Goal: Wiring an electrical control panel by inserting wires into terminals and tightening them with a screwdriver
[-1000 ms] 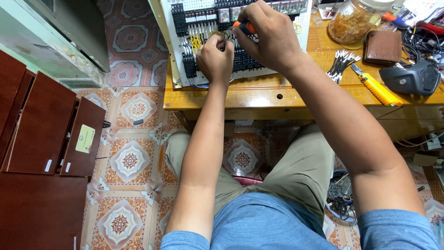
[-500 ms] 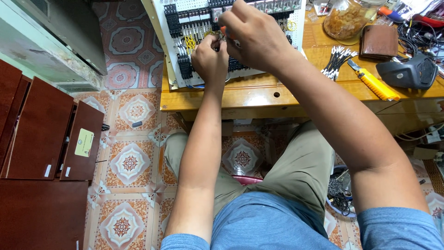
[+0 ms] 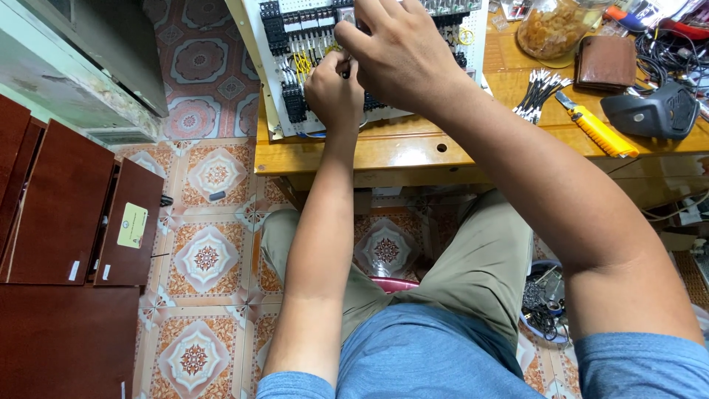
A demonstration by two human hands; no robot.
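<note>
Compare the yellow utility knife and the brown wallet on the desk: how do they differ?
The yellow utility knife is long, thin and bright, and lies diagonally. The brown wallet is squarish, dark and folded shut, and lies farther back, beside the jar. Both rest flat on the wooden desk, right of both hands and untouched.

yellow utility knife [image 3: 597,125] | brown wallet [image 3: 606,62] | glass jar [image 3: 555,28] | dark cabinet [image 3: 66,203]

A white perforated wiring panel [image 3: 295,111], fitted with black terminal blocks and yellow wires, was laid flat beneath both hands. A small dark part, mostly hidden, was pinched above it.
</note>
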